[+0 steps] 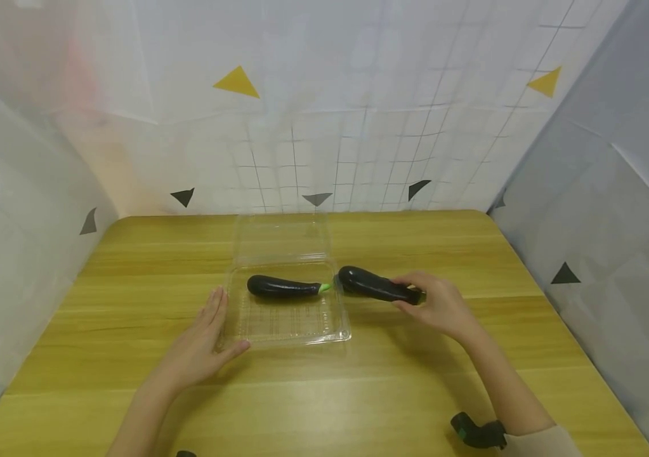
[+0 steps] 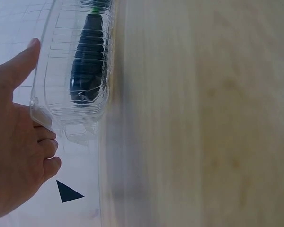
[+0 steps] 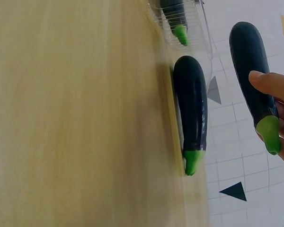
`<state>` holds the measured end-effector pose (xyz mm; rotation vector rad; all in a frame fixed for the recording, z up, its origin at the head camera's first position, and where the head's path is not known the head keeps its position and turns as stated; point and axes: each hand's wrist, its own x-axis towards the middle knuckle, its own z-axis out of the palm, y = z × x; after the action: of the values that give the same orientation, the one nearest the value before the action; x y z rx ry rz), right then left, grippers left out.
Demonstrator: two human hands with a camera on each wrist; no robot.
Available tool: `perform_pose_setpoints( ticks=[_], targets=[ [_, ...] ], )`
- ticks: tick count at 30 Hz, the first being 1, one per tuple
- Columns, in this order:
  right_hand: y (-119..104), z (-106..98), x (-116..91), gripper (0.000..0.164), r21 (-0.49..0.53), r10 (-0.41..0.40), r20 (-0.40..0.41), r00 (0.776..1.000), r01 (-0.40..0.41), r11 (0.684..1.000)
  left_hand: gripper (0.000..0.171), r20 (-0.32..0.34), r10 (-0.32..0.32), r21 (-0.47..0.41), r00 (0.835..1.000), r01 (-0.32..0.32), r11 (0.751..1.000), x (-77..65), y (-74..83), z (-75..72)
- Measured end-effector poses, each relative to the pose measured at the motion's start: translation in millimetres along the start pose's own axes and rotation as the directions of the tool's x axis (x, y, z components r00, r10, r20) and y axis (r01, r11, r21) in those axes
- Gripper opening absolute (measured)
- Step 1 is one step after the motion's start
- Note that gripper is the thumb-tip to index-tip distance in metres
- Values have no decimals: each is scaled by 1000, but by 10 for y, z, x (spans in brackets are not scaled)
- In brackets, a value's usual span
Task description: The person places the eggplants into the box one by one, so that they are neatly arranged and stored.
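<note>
My right hand (image 1: 437, 304) holds a dark purple eggplant (image 1: 372, 284) by its stem end, its rounded end pointing left, above the table. In the right wrist view a second eggplant (image 3: 191, 104) with a green stem lies on the table below the held one; the head view mostly hides it. Another eggplant (image 1: 283, 287) lies along the back of a clear plastic clamshell box (image 1: 290, 339), its green stem at the right side. My left hand (image 1: 201, 346) rests against the box's front left corner, fingers straight along the left side and thumb at the front edge.
The box's transparent lid (image 1: 283, 238) is folded back toward the rear of the wooden table (image 1: 415, 387). White sheets with dark and yellow triangles (image 1: 237, 82) enclose the table at the back and sides. A black wrist device (image 1: 475, 431) sits by the right sleeve.
</note>
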<state>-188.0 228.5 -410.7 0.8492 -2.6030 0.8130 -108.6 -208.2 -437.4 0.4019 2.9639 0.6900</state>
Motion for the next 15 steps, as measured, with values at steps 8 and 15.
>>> perform_pose_setpoints(
  ticks=[8,15],
  targets=[
    [-93,-3,108,39,33,-37,12,999,36,999,101,-1,5,6,1000,-5,1000,-2,6,-13],
    [-162,31,202,39,61,-115,-20,993,116,991,101,-2,8,7,1000,-8,1000,1,9,-15]
  ],
)
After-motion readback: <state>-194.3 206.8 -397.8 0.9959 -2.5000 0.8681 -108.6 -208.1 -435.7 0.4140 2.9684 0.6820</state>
